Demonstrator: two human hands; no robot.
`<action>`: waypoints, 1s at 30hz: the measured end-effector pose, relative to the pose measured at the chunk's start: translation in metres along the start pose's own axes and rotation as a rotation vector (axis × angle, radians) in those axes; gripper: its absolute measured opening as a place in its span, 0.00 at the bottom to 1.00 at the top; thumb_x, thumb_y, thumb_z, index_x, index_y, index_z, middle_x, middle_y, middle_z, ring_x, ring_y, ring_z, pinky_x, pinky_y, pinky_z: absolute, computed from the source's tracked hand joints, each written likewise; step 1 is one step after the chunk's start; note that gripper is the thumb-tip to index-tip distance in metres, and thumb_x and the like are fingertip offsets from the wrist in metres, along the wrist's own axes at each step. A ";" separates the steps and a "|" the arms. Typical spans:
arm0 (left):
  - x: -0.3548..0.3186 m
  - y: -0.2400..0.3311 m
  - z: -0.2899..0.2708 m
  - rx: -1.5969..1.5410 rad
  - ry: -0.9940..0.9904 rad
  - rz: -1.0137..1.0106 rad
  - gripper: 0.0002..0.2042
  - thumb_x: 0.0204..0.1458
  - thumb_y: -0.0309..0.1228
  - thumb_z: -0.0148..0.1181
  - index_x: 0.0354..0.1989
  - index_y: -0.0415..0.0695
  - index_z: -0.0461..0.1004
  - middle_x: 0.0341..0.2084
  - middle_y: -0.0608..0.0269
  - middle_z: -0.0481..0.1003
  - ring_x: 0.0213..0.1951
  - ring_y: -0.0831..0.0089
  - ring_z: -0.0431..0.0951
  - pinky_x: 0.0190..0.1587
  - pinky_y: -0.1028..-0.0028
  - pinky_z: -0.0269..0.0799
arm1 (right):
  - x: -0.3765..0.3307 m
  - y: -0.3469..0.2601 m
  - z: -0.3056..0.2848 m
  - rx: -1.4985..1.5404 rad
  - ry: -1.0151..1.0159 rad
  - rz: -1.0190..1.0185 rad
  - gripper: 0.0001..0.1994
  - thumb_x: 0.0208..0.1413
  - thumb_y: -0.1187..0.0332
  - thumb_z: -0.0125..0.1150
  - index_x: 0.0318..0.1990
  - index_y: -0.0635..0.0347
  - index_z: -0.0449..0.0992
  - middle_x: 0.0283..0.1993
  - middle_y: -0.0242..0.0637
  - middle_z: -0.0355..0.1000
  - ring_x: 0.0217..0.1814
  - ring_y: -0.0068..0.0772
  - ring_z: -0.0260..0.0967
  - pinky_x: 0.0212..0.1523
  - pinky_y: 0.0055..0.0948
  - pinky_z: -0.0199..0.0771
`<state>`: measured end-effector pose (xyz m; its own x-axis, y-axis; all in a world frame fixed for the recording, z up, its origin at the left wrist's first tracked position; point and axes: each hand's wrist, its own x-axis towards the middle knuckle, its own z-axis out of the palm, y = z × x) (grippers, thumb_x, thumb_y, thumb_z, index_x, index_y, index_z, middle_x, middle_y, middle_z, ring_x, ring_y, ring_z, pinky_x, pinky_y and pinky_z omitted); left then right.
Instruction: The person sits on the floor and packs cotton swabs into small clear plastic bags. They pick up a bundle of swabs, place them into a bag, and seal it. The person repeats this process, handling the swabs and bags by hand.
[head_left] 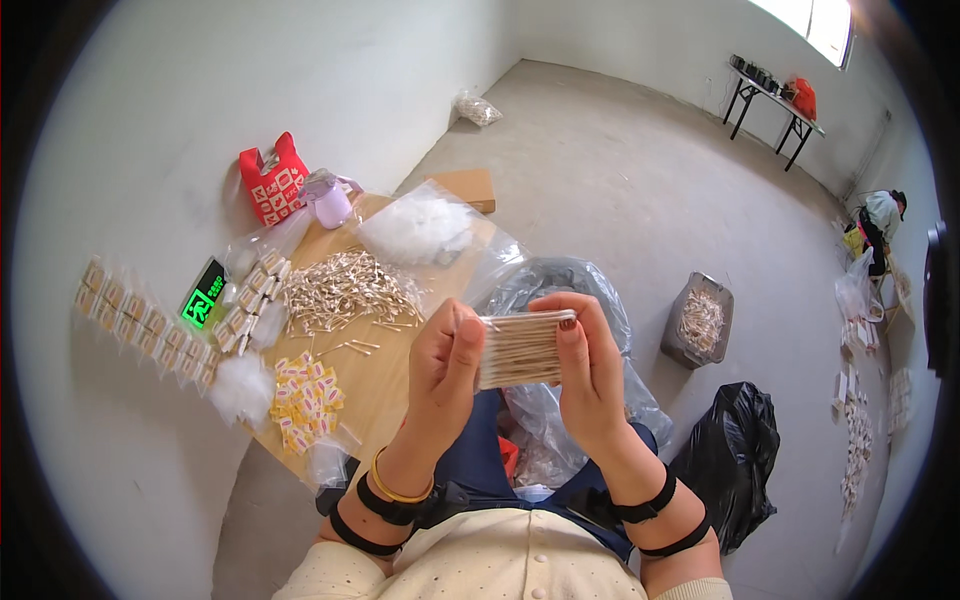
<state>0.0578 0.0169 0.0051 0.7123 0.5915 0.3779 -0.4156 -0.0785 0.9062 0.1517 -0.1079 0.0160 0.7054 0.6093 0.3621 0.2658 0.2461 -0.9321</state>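
Note:
A flat bundle of wooden cotton swabs (522,350), which looks wrapped in clear plastic, is held up between my two hands over my lap. My left hand (446,365) grips its left end, thumb on top. At the right end, my right hand (592,375) closes on it with the thumb against the near face and fingers along the top edge. Left of my hands, a heap of loose cotton swabs (350,290) lies on the wooden table (385,385). Nearer to me on the table is a pile of yellow and white labels (305,402).
Packed swab bundles (145,320) line the table's left side by a green-lit display (203,293). Clear bags (420,228), a lilac jug (328,200) and a red bag (273,180) stand farther back. Rightward are a grey bin (700,318), a black bag (730,465) and another person (880,222).

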 end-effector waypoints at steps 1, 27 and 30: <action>0.002 0.000 0.000 0.031 0.002 0.034 0.14 0.68 0.37 0.48 0.28 0.46 0.63 0.21 0.77 0.62 0.23 0.89 0.57 0.25 0.84 0.52 | 0.000 -0.001 0.001 -0.005 -0.020 -0.020 0.16 0.71 0.59 0.40 0.50 0.61 0.71 0.29 0.29 0.70 0.26 0.15 0.62 0.27 0.19 0.62; 0.003 0.021 -0.010 0.238 -0.179 0.234 0.20 0.50 0.42 0.70 0.42 0.40 0.75 0.42 0.56 0.76 0.46 0.67 0.77 0.49 0.69 0.71 | 0.009 -0.035 -0.031 -0.247 -0.175 -0.263 0.14 0.45 0.76 0.71 0.41 0.59 0.78 0.33 0.32 0.65 0.30 0.27 0.63 0.30 0.25 0.64; 0.005 0.049 0.000 0.472 -0.286 0.395 0.21 0.44 0.37 0.75 0.43 0.42 0.75 0.41 0.55 0.77 0.44 0.66 0.78 0.47 0.69 0.72 | 0.006 -0.039 -0.038 -0.306 -0.225 -0.329 0.16 0.42 0.76 0.72 0.42 0.56 0.79 0.34 0.33 0.64 0.32 0.30 0.64 0.31 0.27 0.65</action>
<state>0.0406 0.0161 0.0515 0.7066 0.2160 0.6738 -0.4299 -0.6252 0.6513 0.1700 -0.1424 0.0544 0.4020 0.6924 0.5991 0.6546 0.2402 -0.7168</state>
